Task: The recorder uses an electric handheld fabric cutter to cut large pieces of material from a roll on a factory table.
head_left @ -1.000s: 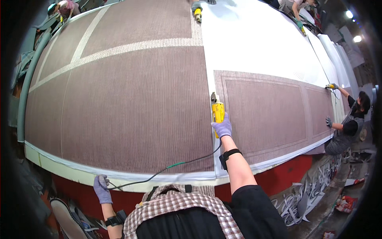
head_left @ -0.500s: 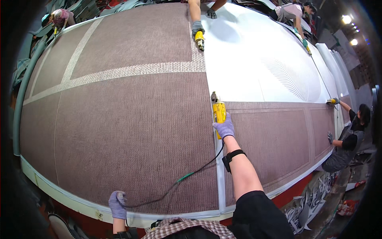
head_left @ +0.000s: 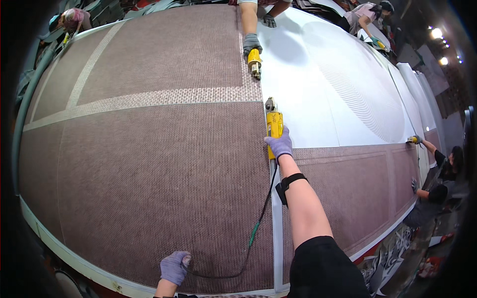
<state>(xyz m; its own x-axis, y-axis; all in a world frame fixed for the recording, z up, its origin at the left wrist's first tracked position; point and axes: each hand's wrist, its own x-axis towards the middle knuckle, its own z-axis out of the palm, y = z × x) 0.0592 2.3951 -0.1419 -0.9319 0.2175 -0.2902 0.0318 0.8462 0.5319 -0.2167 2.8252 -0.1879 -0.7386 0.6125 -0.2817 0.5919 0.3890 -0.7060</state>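
Observation:
My right hand (head_left: 279,145), in a purple glove, grips a yellow power tool (head_left: 274,125) whose head rests on the seam between the brown carpet (head_left: 149,164) and the white sheet (head_left: 323,94). A dark cable (head_left: 258,223) runs from the tool back to my left hand (head_left: 174,266), also gloved in purple, which presses on the carpet near its front edge with the cable at its fingers. A black strap sits on my right forearm.
Across the seam, another person's gloved hand (head_left: 251,43) holds a second yellow tool (head_left: 255,63). More people work at the far left corner (head_left: 69,20), the top right (head_left: 367,15) and the right edge (head_left: 442,169). Bright lamps shine at upper right.
My right hand has pushed the tool further along the seam, away from me. My view has shifted forward over the carpet, and the opposite worker's tool has come closer.

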